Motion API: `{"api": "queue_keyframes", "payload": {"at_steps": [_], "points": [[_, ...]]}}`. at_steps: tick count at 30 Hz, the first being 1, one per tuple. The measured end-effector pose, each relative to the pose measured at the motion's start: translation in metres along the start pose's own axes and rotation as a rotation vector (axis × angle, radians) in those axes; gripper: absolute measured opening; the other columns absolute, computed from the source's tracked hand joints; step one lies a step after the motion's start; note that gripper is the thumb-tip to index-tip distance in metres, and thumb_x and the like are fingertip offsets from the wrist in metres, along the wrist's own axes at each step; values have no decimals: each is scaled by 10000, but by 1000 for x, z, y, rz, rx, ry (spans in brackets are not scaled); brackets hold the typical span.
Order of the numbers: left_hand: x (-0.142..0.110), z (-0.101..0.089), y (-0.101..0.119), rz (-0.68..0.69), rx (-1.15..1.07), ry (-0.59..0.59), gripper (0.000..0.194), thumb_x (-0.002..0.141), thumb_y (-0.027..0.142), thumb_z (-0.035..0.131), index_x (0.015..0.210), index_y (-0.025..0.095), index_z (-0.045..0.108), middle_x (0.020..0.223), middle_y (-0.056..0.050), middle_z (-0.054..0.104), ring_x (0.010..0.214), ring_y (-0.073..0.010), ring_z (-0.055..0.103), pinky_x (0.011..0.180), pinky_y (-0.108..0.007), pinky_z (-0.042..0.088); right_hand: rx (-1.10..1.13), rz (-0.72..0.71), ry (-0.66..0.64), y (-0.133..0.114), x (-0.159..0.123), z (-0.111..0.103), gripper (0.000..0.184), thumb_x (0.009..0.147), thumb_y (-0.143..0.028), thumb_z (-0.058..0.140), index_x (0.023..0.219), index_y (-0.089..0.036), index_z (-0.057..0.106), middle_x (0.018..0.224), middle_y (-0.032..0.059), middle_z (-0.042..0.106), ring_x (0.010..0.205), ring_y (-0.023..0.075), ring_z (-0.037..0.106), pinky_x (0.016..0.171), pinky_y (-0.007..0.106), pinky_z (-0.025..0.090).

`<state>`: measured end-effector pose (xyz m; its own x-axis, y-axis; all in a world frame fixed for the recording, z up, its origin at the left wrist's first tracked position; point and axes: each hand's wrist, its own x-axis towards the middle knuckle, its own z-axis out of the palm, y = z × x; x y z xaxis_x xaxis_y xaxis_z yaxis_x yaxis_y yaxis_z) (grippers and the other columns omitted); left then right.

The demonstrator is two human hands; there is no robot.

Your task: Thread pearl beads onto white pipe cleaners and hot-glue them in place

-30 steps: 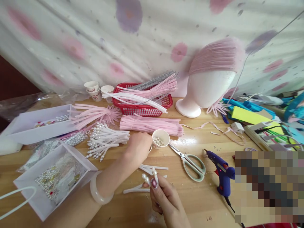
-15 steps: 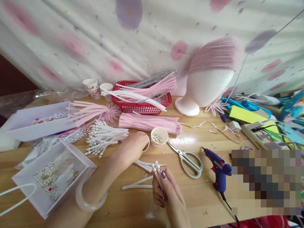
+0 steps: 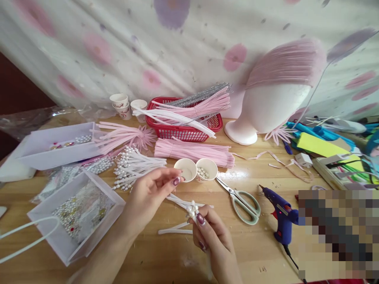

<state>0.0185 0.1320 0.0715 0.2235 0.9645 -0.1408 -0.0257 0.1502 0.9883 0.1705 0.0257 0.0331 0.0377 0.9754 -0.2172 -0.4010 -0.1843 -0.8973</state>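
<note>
My right hand [image 3: 213, 232] is closed round a small bunch of pearl-tipped white pipe cleaners [image 3: 193, 210], its thumb pressed just below the pearls. Over the rim of an empty-looking paper cup [image 3: 185, 170], my left hand [image 3: 154, 188] has thumb and fingertips drawn together; whatever sits between them is too small to make out. Touching that cup on its right is a second paper cup [image 3: 207, 169] with white pearl beads [image 3: 203, 172] inside. Loose white pipe cleaners [image 3: 174, 228] lie on the table under my hands. To the left, a bundle of pearl-tipped white stems [image 3: 133, 167] lies flat.
Scissors [image 3: 243, 205] and a blue glue gun [image 3: 281, 217] lie at right. Behind are pink pipe cleaners [image 3: 192, 152], a red basket [image 3: 183, 132] and a white foam head [image 3: 272, 106]. Bead boxes [image 3: 77, 221] stand at left, and a blurred patch covers the lower right.
My left hand has drawn back toward me from beyond the cups, and its fingertips now show. The cup it was hiding is visible. My right hand still holds the pearl-tipped stems.
</note>
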Motion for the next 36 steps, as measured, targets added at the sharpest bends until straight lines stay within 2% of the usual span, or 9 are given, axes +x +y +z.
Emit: {"api": "queue_keyframes", "payload": {"at_steps": [2,5,11,14,17,20,27,31,36], "points": [[-13,-4,-9,-159,-312,-16,251,743,384,870,921,217,813,827,-19,758,668,-105,588,657,-192,483,-44,-18,-29,-3,0,5,385,978,-538,621,811,-191,631,550,-92,358,492,93,231,501,244,238],[-27,-8,-20,-292,-554,-45,269,683,406,919,808,189,818,724,-5,715,625,-79,564,622,-164,479,-98,-21,-63,-6,-1,15,389,980,-525,624,784,-189,627,519,-93,374,466,89,271,488,244,246],[-39,-12,-34,-321,-773,-137,231,814,403,826,786,176,797,776,-17,713,701,-112,637,611,-186,508,-171,28,-102,-8,3,32,404,991,-513,607,745,-193,579,504,-95,392,445,82,310,455,233,243],[-38,-14,-34,-375,-848,-170,203,786,361,859,794,170,793,751,-8,707,659,-90,623,616,-176,514,-218,20,-117,-8,5,35,396,1003,-499,588,754,-192,573,511,-91,409,448,83,321,453,230,256],[-35,-15,-31,-449,-887,-151,183,695,264,931,788,179,799,715,8,715,639,-71,631,630,-155,526,-253,-11,-123,-7,6,34,372,1020,-469,572,775,-189,584,521,-90,415,455,82,329,453,227,264],[-33,-16,-29,-456,-894,-104,220,648,219,955,807,190,807,728,9,746,649,-74,663,628,-148,538,-285,-43,-108,-6,5,32,357,1032,-436,566,772,-192,583,535,-88,423,467,81,344,465,227,270],[-33,-17,-30,-419,-845,-92,193,672,279,943,794,198,818,705,0,784,640,-87,687,602,-153,563,-298,-34,-118,-8,6,32,346,1040,-423,553,778,-199,577,540,-90,417,475,85,352,482,232,291],[-34,-18,-29,-393,-778,-76,190,655,284,952,780,200,835,702,10,795,655,-66,701,636,-112,550,-324,-36,-112,-13,9,34,354,1041,-409,545,753,-204,557,541,-88,419,475,89,348,478,238,294],[-34,-18,-26,-372,-688,-36,222,605,332,971,757,231,844,720,8,811,674,-81,716,650,-125,547,-345,-38,-122,-14,10,34,359,1043,-408,537,747,-206,545,545,-86,431,484,91,356,487,241,297]]}}
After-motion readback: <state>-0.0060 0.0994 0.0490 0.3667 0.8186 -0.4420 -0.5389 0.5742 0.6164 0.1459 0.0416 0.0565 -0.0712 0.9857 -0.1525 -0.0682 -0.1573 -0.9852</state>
